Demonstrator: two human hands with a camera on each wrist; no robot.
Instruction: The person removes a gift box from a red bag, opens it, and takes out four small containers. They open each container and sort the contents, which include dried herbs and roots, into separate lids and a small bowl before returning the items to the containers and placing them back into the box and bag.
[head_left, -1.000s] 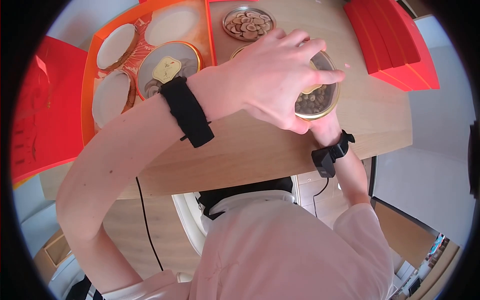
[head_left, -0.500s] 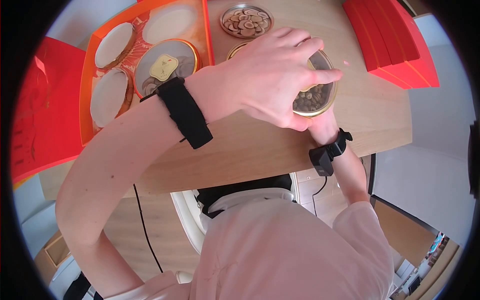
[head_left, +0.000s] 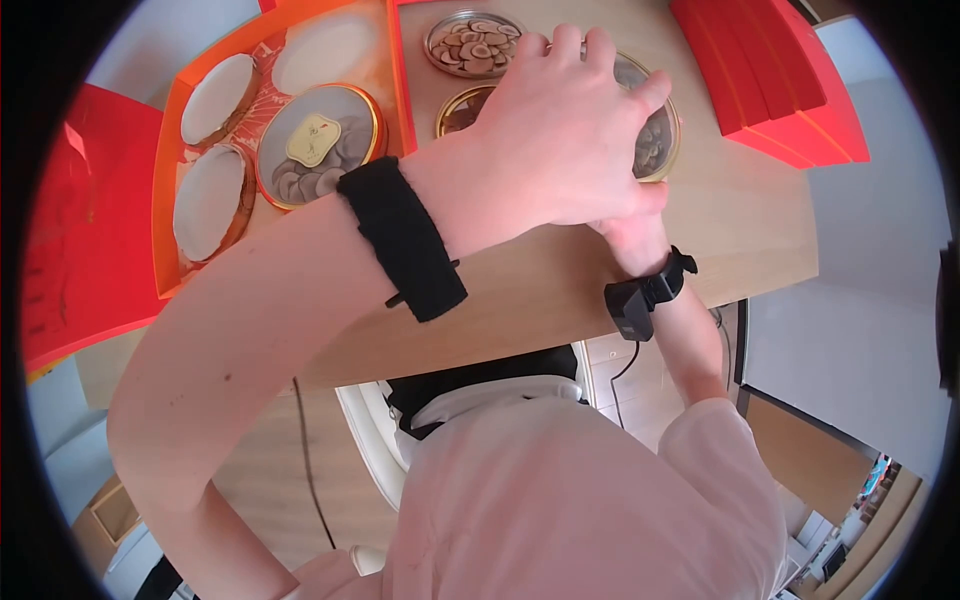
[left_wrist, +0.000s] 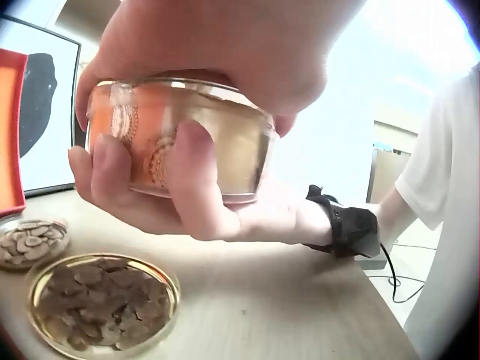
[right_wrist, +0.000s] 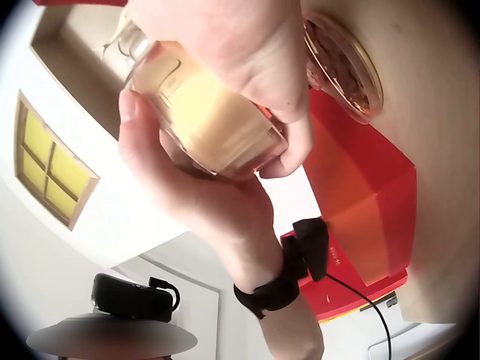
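A clear round jar with a gold rim is held over the table between both hands. The left hand lies across its top, fingers bent over the rim, hiding much of the lid. From below, the right hand grips it, mostly covered in the head view. The left wrist view shows the jar side-on, orange and cream, with the left hand above and the right hand's fingers curled round its lower side. In the right wrist view, both hands hold the jar.
Left, an orange-edged box holds a lidded round jar among white round recesses. A dish of pale slices and a gold-rimmed dish of brown pieces stand beyond the left wrist. Red boxes stand at the back right.
The left hand has turned over the jar, its knuckles further up the view, and covers more of the lid. The lid's pale label is now hidden. The right hand still holds from below.
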